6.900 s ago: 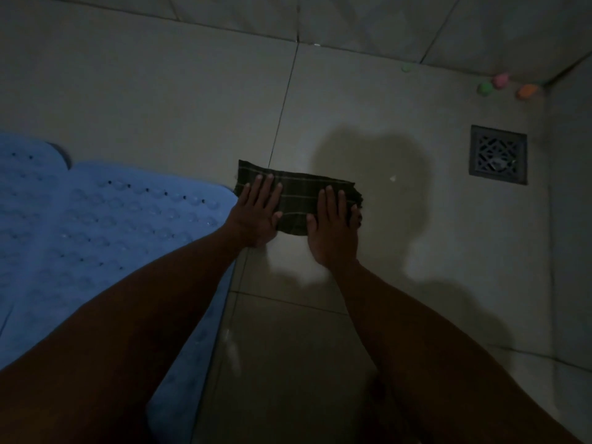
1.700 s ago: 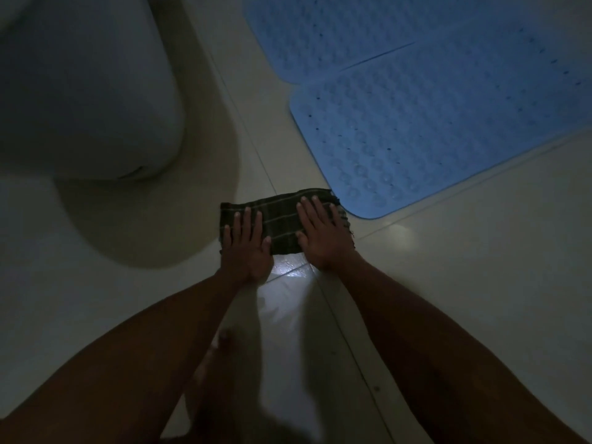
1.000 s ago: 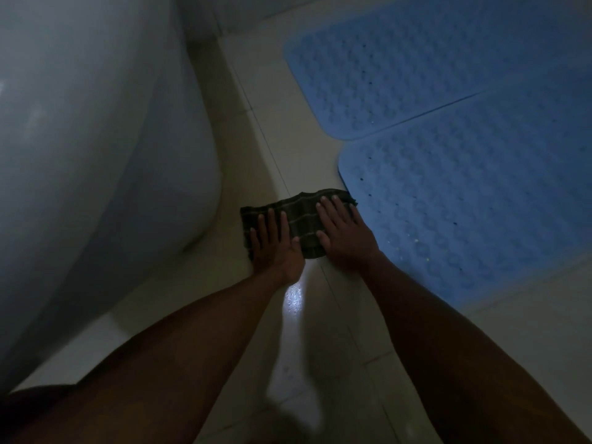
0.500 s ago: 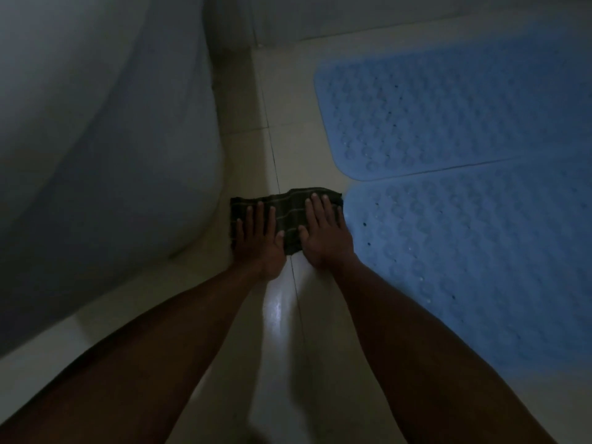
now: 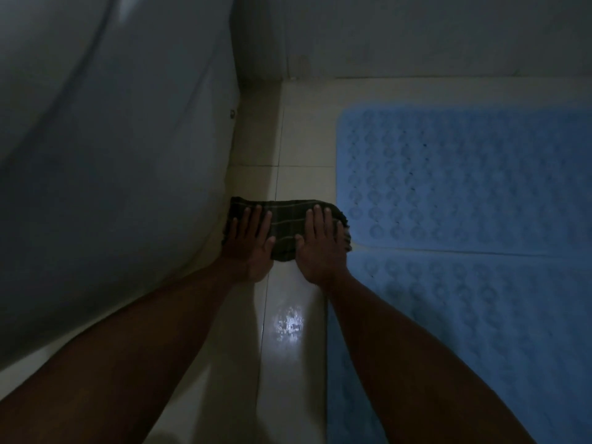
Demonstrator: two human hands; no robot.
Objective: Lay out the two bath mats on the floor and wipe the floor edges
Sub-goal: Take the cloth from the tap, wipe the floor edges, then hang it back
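Dim bathroom floor seen from above, my two bare forearms reaching forward from the bottom of the view. My left hand (image 5: 248,243) and right hand (image 5: 320,246) lie flat, side by side, on a dark checked cloth (image 5: 285,227) at the centre, fingers (image 5: 315,216) straight and slightly spread, pressing down rather than pinching. The cloth sits on a narrow strip of pale floor tile (image 5: 288,347). At nine o'clock from it rises the curved white side of a large fixture (image 5: 112,171), its base touching the cloth's left end. At three o'clock lies one blue bath mat (image 5: 464,177), and at four to five o'clock the second blue bath mat (image 5: 480,331), edge to edge with the first; the cloth's right end touches the mats' near corners. I judge both mats laid and the edge wiping under way. The next move calls for an even two-handed push toward twelve o'clock, to the wall (image 5: 416,36), without nudging the mats.
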